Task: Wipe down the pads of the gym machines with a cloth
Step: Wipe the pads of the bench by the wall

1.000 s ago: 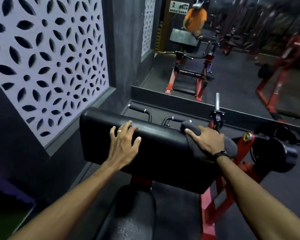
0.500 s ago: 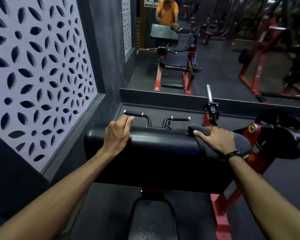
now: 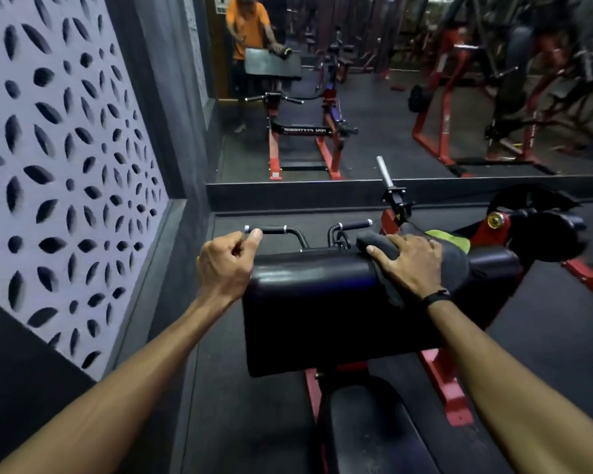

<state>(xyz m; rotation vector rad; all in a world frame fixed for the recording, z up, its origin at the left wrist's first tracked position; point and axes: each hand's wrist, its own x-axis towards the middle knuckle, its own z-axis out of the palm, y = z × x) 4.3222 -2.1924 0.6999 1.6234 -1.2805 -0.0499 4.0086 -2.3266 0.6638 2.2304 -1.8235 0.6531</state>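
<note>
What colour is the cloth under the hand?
Dark grey cloth, yellow-green at its back; head view.

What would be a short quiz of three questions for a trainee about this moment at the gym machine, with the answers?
1. True or false: the cloth lies under the right hand on top of the black pad.
2. Where is the left hand? A) on the cloth B) at the left end of the pad, fingers curled C) on the seat
3. Fill in: the two handles stand ____ the pad, toward the mirror.

Key: 1 true; 2 B; 3 behind.
</note>
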